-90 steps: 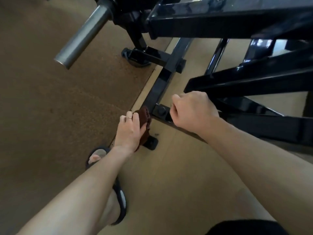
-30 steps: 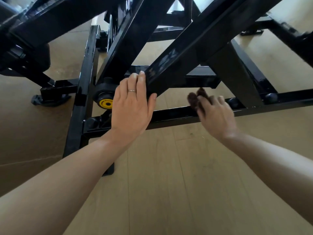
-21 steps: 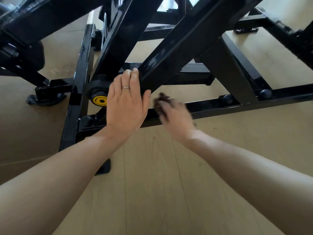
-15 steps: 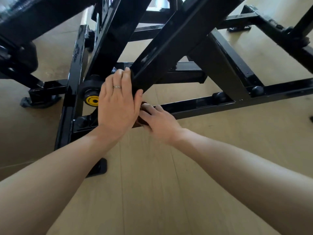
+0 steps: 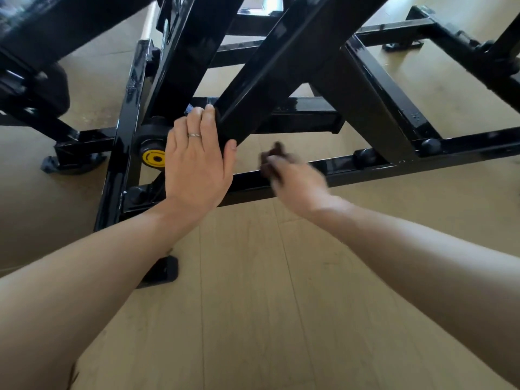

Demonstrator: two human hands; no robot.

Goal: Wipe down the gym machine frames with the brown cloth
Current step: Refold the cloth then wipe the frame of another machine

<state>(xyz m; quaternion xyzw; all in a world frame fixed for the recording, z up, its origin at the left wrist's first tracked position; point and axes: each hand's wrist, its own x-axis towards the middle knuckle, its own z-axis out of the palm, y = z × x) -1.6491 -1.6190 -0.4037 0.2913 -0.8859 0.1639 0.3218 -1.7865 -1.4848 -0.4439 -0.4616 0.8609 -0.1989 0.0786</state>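
Observation:
A black steel gym machine frame [image 5: 374, 108] fills the upper half of the head view, with slanted beams over low floor rails. My left hand [image 5: 197, 164] rests flat with straight fingers against the lower end of a slanted beam [image 5: 253, 88]. My right hand [image 5: 295, 180], blurred by motion, grips the dark brown cloth [image 5: 273, 157] and presses it on the low horizontal rail [image 5: 351, 170], just right of my left hand.
A yellow-and-black round cap [image 5: 154, 158] sits on the frame left of my left hand. Bolt heads [image 5: 365, 156] stud the rail. A black rubber foot [image 5: 163, 270] stands on the light wood floor [image 5: 267, 305]. More black frame legs stand at far left [image 5: 73, 147].
My right hand with the cloth slid left along the low rail up to my left hand, then back to the right. My left hand stayed on the slanted beam.

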